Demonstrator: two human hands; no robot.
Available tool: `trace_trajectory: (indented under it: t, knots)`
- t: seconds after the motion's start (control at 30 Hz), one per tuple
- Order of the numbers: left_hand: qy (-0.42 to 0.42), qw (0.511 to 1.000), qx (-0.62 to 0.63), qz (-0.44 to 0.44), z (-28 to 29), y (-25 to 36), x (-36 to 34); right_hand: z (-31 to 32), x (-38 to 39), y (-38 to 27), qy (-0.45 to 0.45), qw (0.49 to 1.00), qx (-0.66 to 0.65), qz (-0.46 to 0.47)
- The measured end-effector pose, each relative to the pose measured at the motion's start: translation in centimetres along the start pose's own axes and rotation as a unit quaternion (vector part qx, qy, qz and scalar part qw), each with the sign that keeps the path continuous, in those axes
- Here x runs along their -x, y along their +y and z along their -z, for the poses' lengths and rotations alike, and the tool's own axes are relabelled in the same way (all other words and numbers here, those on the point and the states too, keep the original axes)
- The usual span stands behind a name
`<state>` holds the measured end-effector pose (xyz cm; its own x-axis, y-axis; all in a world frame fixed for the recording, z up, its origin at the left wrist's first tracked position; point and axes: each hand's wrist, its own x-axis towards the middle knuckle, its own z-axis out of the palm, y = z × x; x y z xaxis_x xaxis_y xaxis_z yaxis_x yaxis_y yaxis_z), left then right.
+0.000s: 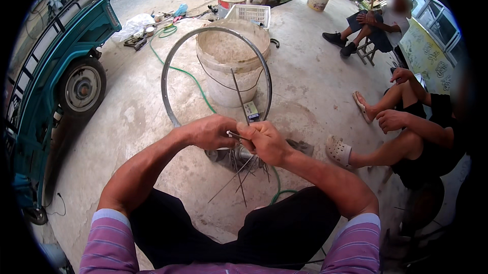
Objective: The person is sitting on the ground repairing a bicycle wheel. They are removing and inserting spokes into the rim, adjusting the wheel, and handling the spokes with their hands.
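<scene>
A bare metal wheel rim (pixel 164 84) stands in front of me, its lower part hidden behind my hands. My left hand (pixel 211 130) is closed at the rim's lower edge, fingers bent inward; what they pinch is hidden. My right hand (pixel 267 141) touches it, thumb and fingers closed round thin metal spokes. One long spoke (pixel 238 88) rises from this grip across the rim's opening; a short, light-tipped piece pokes out between the hands. Just below, a wheel hub (pixel 245 154) carries several loose spokes (pixel 223 186) splaying toward me.
Behind the rim stands a large dirty white bucket (pixel 231 83); a small box (pixel 251 111) lies at its base. A green hose (pixel 195 81) crosses the concrete. Left is a teal cargo vehicle (pixel 56 55). Two people sit at right, the nearer one's clog (pixel 337 151) close to my right arm.
</scene>
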<state>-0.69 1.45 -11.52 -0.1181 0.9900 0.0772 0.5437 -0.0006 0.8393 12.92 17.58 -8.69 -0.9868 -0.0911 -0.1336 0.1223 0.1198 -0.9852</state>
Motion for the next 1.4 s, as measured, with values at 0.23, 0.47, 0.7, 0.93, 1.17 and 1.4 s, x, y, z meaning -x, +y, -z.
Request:
trace_trajectory:
  t: [0.23, 0.47, 0.7, 0.93, 1.17, 1.4]
  knots:
    - [0.003, 0.999, -0.001, 0.036, 0.3, 0.0, -0.4, 0.4, 0.3, 0.7, -0.002, 1.0, -0.006, -0.014]
    - [-0.051, 0.986, -0.08, 0.139, 0.1, -2.6, -0.8, 0.6, 0.6, 0.6, -0.004, 1.0, -0.004, -0.014]
    - [-0.015, 0.986, -0.091, 0.138, -0.4, -6.7, -0.2, 1.6, 0.2, 1.3, 0.032, 0.998, -0.049, -0.027]
    - [0.004, 0.977, -0.056, 0.207, 0.8, -8.2, 0.7, 1.3, 1.1, 0.7, 0.049, 0.996, -0.061, -0.05]
    - [0.206, 0.904, 0.326, 0.185, 6.2, -7.3, 4.5, 1.0, 1.1, 1.2, 0.018, 0.996, -0.084, -0.031]
    - [0.276, 0.714, 0.53, -0.366, 17.0, -2.5, 11.4, 1.1, 1.4, 0.6, 0.026, 0.997, -0.062, -0.033]
